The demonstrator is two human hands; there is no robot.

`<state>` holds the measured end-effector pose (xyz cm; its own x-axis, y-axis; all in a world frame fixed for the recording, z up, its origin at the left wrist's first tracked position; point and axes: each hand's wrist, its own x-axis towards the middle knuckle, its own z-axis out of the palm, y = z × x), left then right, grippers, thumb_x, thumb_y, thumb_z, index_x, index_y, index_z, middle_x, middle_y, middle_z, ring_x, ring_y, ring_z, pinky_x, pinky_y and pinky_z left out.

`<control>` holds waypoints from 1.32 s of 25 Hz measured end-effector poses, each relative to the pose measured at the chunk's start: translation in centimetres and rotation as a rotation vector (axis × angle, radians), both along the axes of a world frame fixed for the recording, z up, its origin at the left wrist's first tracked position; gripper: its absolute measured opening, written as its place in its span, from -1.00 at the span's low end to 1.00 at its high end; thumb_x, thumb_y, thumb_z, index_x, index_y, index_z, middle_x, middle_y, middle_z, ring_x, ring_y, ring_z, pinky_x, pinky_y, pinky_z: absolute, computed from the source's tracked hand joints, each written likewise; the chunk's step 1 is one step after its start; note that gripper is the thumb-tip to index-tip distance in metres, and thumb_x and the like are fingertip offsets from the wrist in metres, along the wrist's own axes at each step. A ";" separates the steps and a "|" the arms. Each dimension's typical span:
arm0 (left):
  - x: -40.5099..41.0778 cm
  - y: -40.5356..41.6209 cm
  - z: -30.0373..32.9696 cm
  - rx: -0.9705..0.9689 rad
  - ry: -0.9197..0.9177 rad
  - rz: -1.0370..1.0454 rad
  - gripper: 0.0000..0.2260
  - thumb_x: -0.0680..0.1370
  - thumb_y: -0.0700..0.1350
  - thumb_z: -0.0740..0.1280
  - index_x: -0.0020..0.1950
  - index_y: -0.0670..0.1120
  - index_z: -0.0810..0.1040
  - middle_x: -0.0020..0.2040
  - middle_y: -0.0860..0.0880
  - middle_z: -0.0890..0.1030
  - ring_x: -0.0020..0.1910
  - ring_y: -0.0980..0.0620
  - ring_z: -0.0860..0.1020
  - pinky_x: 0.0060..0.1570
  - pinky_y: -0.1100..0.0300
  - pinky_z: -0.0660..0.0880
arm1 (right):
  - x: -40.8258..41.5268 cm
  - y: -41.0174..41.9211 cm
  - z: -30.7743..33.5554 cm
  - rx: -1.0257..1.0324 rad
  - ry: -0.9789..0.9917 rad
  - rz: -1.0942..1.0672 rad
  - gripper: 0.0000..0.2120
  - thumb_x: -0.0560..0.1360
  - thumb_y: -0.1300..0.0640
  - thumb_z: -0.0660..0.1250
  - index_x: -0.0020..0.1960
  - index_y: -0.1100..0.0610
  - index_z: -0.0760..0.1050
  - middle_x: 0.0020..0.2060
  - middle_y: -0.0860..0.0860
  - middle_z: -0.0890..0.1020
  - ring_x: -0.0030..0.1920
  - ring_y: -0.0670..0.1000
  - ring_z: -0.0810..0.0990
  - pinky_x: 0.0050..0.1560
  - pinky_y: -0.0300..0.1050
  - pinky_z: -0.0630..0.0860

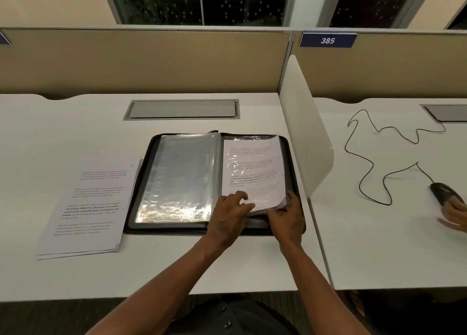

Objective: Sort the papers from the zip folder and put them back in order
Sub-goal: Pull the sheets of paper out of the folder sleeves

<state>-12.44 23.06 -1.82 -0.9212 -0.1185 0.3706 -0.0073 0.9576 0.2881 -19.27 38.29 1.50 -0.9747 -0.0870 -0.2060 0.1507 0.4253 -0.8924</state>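
Note:
A black zip folder lies open on the white desk. Its left side shows clear plastic sleeves with glare. On the right side a printed paper sits in a sleeve. My left hand rests on the lower part of that page, fingers spread. My right hand pinches the page's lifted bottom right corner. A stack of printed papers lies on the desk just left of the folder.
A white divider panel stands to the right of the folder. Beyond it, another person's hand holds a black mouse with a looping cable. A grey cable hatch sits behind the folder.

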 end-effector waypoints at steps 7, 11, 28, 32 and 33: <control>-0.9 1.2 -1.0 -0.004 -0.274 0.006 -0.53 0.58 0.01 0.25 0.48 -0.08 0.36 0.60 -0.17 0.13 0.51 -0.19 0.17 0.46 -0.17 0.23 | 0.2 -0.6 -0.7 -0.092 -0.002 -0.031 -0.43 0.50 0.23 0.46 0.44 -0.02 0.38 -0.07 -0.16 0.60 -0.09 -0.14 0.61 0.07 -0.04 0.65; -0.9 1.9 -1.3 -0.010 -0.269 -0.016 -0.53 0.54 0.08 0.27 0.42 -0.06 0.44 0.62 -0.14 0.08 0.57 -0.19 0.08 0.50 -0.19 0.05 | -0.1 -0.1 -0.8 -0.188 -0.053 -0.056 -0.60 0.56 0.18 0.40 0.31 -0.12 0.40 0.14 -0.06 0.60 0.12 0.08 0.64 0.16 0.05 0.63; 4.8 5.2 -1.5 0.088 0.110 -0.085 -0.92 0.50 -0.05 0.45 -0.04 -0.01 0.65 0.26 -0.08 0.59 0.32 -0.10 0.46 0.29 -0.03 0.45 | 4.0 4.5 -0.8 -0.343 -0.166 -0.178 -0.50 0.44 -0.24 0.40 0.33 -0.13 0.46 0.15 -0.01 0.63 0.14 0.07 0.65 0.03 0.17 0.67; 7.4 6.2 -0.9 0.190 0.128 -0.162 -0.91 0.50 -0.05 0.45 -0.02 0.00 0.66 0.26 -0.04 0.59 0.30 -0.04 0.47 0.25 0.06 0.42 | 3.0 7.5 0.9 -0.386 -0.278 -0.158 -0.69 0.51 -0.17 0.40 0.20 -0.09 0.56 0.12 0.05 0.66 0.18 0.13 0.61 0.16 0.16 0.57; 8.0 6.5 -0.6 0.213 0.123 -0.184 -0.91 0.50 -0.05 0.45 -0.02 0.00 0.67 0.26 -0.03 0.59 0.28 -0.03 0.48 0.23 0.07 0.42 | 2.4 8.2 1.1 -0.346 -0.343 -0.122 -0.65 0.53 -0.13 0.40 0.27 -0.06 0.53 0.14 0.07 0.64 0.18 0.14 0.60 0.15 0.13 0.56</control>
<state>-4.47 29.53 -2.45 -0.8840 -0.0406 0.4657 0.2083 0.8577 0.4701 -16.88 46.47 2.58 -0.8633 -0.0966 -0.4953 0.4900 0.0739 -0.8686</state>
